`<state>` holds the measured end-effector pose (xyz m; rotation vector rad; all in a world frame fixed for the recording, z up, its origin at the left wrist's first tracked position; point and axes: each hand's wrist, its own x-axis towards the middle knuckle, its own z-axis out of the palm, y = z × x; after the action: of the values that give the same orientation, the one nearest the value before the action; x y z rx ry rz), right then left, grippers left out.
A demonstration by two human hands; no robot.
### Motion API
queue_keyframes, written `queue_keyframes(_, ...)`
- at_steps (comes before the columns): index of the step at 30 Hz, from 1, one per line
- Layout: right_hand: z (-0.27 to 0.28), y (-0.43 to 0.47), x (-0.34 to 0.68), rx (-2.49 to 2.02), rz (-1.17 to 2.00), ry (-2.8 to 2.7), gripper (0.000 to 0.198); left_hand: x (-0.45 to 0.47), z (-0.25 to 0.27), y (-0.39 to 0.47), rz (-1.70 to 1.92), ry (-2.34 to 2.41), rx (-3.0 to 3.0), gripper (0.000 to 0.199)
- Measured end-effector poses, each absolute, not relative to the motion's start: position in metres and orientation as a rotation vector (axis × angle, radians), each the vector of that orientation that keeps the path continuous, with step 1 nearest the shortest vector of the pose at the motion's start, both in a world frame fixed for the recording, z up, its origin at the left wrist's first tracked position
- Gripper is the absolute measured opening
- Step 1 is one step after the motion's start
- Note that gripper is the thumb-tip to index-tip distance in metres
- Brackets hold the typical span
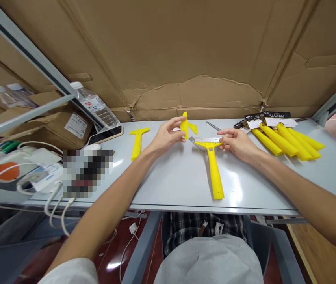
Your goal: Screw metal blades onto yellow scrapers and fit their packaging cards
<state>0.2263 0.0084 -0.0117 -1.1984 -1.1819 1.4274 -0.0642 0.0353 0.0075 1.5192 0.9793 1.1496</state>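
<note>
My left hand (168, 135) pinches a flat yellow plastic strip (184, 127) upright between its fingertips, above the tabletop. Closed at the right end of a yellow scraper (214, 173), my right hand (236, 144) has its fingers by the metal blade (207, 139) along the scraper's head. The handle points toward me. At the blade's left end lies a small grey metal piece (192, 139). Behind the strip is another yellow plastic piece (193, 127), and a thin metal rod (213, 126) lies beyond my right hand, which partly hides it. A second yellow scraper (137, 145) lies left of my left hand.
Several yellow handles with black-and-white cards (286, 142) lie in a pile at the right. A phone (105, 135), a water bottle (97, 106) and white cables (52, 201) crowd the left. A cardboard wall (185, 51) closes off the back of the table.
</note>
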Motion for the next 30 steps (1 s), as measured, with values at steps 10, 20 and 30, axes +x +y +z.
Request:
queue_keyframes(10,-0.013,0.007,0.222,-1.196,1.455,-1.139,0.043,-0.059,0.014,0.026,1.045,0.986,1.67,0.048)
queue_keyframes(20,-0.019,0.009,0.222,-1.174,1.462,-1.173,0.038,-0.047,0.016,0.014,1.066,0.859,1.533,0.032)
queue_keyframes(30,-0.026,0.01,0.222,-1.188,1.47,-1.186,0.038,-0.05,0.015,0.022,1.205,1.023,1.36,0.043)
